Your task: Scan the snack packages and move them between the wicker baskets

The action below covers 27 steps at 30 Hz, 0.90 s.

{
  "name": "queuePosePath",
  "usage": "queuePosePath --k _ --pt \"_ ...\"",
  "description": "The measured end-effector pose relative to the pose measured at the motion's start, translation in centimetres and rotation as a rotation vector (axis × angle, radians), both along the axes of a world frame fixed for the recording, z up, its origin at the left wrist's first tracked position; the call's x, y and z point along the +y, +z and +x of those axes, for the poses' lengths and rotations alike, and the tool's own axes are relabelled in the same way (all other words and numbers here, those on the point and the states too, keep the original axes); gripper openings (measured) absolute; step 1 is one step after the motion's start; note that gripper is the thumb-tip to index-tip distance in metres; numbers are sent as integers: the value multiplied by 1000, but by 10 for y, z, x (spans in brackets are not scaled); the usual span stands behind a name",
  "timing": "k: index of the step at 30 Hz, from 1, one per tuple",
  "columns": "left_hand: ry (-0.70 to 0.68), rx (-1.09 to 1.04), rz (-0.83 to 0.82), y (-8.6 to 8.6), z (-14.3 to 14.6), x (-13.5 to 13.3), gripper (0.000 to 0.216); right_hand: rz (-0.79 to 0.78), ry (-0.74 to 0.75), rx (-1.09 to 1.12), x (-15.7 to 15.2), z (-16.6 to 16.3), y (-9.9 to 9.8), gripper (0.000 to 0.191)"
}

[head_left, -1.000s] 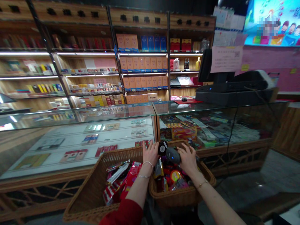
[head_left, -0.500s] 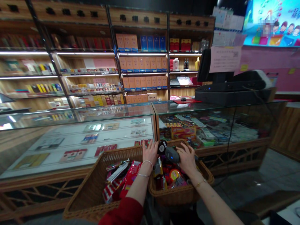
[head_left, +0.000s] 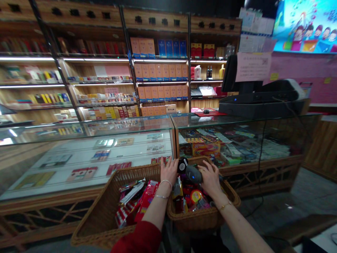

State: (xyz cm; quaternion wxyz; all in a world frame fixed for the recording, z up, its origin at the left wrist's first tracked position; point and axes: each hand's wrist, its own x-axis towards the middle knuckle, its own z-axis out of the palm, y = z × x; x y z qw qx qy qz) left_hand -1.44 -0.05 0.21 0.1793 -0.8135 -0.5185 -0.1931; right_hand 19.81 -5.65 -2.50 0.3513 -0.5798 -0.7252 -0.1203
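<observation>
My right hand (head_left: 210, 178) is wrapped around a grey barcode scanner (head_left: 194, 174) with a small blue light, its head pointing left. My left hand (head_left: 169, 173) grips a dark, round-ended package (head_left: 182, 165) with a pale round label, right in front of the scanner head. What kind of package it is, I cannot tell. Both hands are above the right wicker basket (head_left: 196, 219), which holds packaged snacks and a round item with a yellow-and-red lid (head_left: 196, 196). Beside it, a larger wicker basket (head_left: 93, 219) contains red snack packets (head_left: 147, 198) and other wrapped goods.
A glass display counter (head_left: 105, 168) runs just behind the baskets. A cash register with a screen (head_left: 230, 75) stands on its right part, with a cable (head_left: 260, 158) hanging down the front. Shelves of boxed goods (head_left: 159, 72) line the wall beyond.
</observation>
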Motion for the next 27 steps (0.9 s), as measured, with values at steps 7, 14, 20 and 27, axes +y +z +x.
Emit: queuePosePath --k 7,14,20,27 --pt "-14 -4 -2 1 0 -1 61 6 -8 -18 2 1 -2 33" --pt "-3 -13 0 -1 1 1 60 4 -3 -14 -2 0 2 35" --pt "-11 -16 7 -2 0 2 60 -7 -6 -10 -1 0 3 31" --pt "-2 -21 -4 0 1 0 59 -15 -60 -38 2 1 -1 29"
